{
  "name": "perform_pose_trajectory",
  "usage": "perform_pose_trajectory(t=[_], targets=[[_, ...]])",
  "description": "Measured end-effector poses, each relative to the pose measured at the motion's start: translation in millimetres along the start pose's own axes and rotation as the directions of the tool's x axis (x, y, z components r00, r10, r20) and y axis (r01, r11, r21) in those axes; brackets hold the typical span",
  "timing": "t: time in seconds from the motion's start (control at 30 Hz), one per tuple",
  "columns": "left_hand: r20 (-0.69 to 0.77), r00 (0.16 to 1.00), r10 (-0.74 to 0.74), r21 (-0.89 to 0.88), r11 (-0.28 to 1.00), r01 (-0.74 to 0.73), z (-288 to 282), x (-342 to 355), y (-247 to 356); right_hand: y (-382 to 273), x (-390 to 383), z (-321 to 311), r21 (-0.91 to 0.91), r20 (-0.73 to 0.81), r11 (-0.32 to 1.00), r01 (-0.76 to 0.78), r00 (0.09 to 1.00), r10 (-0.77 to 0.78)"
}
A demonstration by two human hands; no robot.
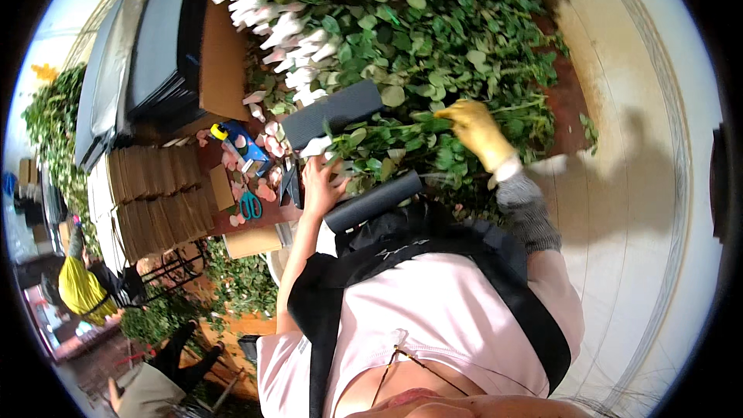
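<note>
A big heap of pale pink roses [288, 31] with leafy green stems [433, 39] covers the bench. My right hand [478, 131], in a yellow glove, is closed around a bunch of leafy stems [402, 139] lying across a dark corrugated wrapping sheet [333, 112]. The sheet's near edge curls into a roll [375, 201]. My bare left hand [321, 182] rests with fingers spread on the sheet's left side, touching the leaves of the same bunch. The stem ends are hidden under foliage.
Left of the sheet lie a blue tape dispenser [241, 143], teal scissors [249, 205] and loose petals. Further left are stacks of brown cardboard sheets [155, 193] and dark sheets [159, 39]. A person in yellow [77, 288] stands at lower left. A pale floor [627, 186] lies to the right.
</note>
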State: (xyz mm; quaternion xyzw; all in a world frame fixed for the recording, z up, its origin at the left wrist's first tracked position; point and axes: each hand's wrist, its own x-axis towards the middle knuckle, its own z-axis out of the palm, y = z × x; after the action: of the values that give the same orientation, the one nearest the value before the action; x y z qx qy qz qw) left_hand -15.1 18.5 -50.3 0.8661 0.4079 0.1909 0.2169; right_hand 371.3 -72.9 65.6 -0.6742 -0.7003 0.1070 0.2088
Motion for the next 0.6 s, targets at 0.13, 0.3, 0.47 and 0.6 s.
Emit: perform_pose_trajectory(t=[0.13, 0.3, 0.47, 0.6], targets=[[-0.017, 0.999, 0.032, 0.004, 0.999, -0.032, 4.3, 3.0, -12.3, 16.1, -20.4, 73.2, -0.229, -0.313, 0.969, -0.094, 0.950, 0.018], [-0.034, 0.997, 0.069, 0.027, 0.997, -0.068, 9.7, -1.2, -24.9, 46.5, -24.0, 167.6, -0.119, -0.379, 0.915, -0.385, 0.870, 0.317], [0.040, 0.998, 0.053, 0.083, 0.995, -0.056, 8.4, 3.4, -21.3, -0.6, -22.3, 98.7, -0.133, -0.375, 0.902, -0.410, 0.864, 0.337], [0.032, 0.992, 0.121, 0.021, 0.992, -0.121, -3.0, -11.2, -32.1, -19.1, -11.0, 78.3, -0.056, -0.516, 0.952, -0.299, 0.826, 0.229]])
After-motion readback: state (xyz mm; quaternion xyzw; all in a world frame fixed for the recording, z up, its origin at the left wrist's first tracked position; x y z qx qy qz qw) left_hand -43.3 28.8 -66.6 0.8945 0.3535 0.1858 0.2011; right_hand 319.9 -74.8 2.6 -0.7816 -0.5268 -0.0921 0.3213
